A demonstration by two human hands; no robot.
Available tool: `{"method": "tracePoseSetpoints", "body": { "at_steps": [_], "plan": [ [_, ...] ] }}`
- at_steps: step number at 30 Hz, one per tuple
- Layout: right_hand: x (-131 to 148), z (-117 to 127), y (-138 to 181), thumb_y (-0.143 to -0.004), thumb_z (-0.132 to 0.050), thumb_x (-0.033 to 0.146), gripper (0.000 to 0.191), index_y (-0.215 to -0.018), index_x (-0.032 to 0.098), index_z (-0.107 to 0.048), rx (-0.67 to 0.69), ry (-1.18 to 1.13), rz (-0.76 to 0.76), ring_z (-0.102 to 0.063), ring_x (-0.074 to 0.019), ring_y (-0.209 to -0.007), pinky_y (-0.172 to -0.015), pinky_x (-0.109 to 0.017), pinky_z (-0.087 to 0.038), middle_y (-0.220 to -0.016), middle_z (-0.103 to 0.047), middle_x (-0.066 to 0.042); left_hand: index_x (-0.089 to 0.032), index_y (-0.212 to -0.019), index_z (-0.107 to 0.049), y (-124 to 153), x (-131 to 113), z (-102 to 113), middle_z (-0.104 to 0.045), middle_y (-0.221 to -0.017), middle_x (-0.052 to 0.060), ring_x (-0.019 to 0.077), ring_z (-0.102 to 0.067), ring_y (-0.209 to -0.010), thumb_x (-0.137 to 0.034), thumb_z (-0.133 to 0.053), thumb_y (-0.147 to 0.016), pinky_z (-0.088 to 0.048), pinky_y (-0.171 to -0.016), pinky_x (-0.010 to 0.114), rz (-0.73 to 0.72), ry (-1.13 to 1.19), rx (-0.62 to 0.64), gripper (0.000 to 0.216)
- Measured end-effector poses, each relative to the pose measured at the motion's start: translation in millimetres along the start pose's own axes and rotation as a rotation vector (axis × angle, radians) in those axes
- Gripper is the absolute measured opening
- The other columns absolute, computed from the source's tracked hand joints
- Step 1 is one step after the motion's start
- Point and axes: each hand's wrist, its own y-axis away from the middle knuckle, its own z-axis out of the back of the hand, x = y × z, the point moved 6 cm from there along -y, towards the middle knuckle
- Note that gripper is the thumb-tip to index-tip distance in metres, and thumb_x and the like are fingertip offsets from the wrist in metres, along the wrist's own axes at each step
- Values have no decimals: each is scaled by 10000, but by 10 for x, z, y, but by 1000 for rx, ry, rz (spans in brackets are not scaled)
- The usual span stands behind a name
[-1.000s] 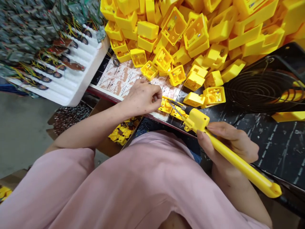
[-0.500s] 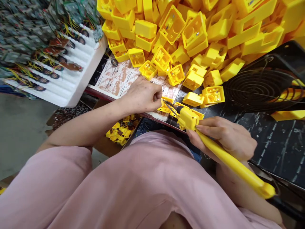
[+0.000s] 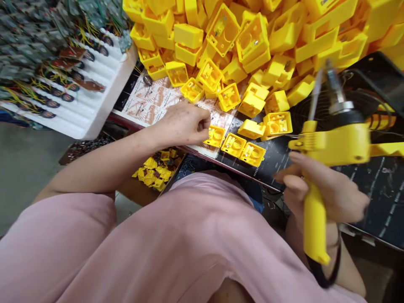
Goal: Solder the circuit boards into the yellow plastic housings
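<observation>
My left hand (image 3: 186, 123) rests on the bench with its fingers curled together at the left edge of a small open yellow plastic housing (image 3: 216, 136). Whatever the fingertips may pinch is hidden. To its right, two more yellow housings (image 3: 233, 145) lie in the same row, open side up, with small metal parts inside. My right hand (image 3: 328, 189) is closed around the handle of a yellow soldering gun (image 3: 337, 143). The gun is raised well right of the row, its metal tip and thin feed tube pointing up and away from me.
A large heap of yellow housings (image 3: 240, 42) covers the back of the bench. At left stands a white foam tray (image 3: 107, 88) full of wired circuit boards. A black fan (image 3: 378, 84) sits at right behind the gun. Below the edge, a box holds yellow parts (image 3: 154, 170).
My right hand has lifted the soldering gun off the row and swung it right, turning the tip upward. My left hand has stayed by the leftmost housing.
</observation>
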Motion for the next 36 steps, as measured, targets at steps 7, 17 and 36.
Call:
{"method": "tracePoseSetpoints", "body": {
  "at_steps": [7, 17, 36],
  "plan": [
    [-211, -296, 103, -846, -920, 365, 597, -1340, 271, -598, 59, 6, 172, -798, -278, -1075, -893, -364, -655, -1201, -797, -67, -174, -1380, -638, 241, -108, -21, -734, -1381, 103, 279, -666, -1283, -516, -627, -974, -481, -1134, 428, -288, 75, -357, 531],
    [93, -673, 76, -919, -830, 231, 464, -1324, 233, -604, 1, 123, 284, -821, -276, -922, -786, -338, -654, -1165, -811, -93, -157, -1574, -506, 201, -383, -325, -687, -1468, 165, 296, -678, -1262, -364, -659, -1027, -479, -1110, 468, -590, -116, -152, 605],
    [-65, -577, 156, -794, -941, 180, 755, -1436, 250, -551, -160, 22, 254, -808, -319, -1082, -973, -463, -689, -1307, -781, -125, -340, -1439, -571, -154, 2028, 778, -525, -1418, -178, 109, -224, -1250, -675, -98, -1139, -195, -1185, 370, 301, -322, -454, 653]
  ]
}}
